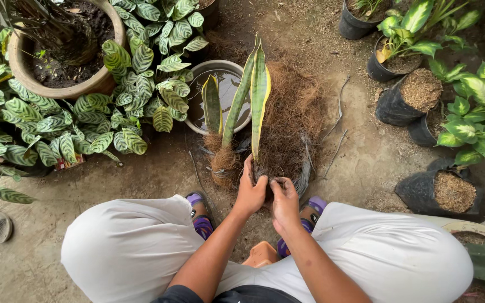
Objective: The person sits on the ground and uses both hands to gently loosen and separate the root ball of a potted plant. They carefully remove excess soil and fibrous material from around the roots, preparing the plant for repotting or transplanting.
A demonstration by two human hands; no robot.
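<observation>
Squatting on the dirt floor (141,179), the person has both hands at the base of a tall snake plant (259,95) with yellow-edged leaves. The left hand (250,192) wraps its grip around the root ball (276,168), clenched on it; the right hand (285,203) pinches the fibres just beside it. A smaller snake plant (215,120) stands near, before a water basin (228,84).

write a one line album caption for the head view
Both hands, left hand and right hand, grip a snake plant's root ball beside a coconut fibre pile.
</observation>
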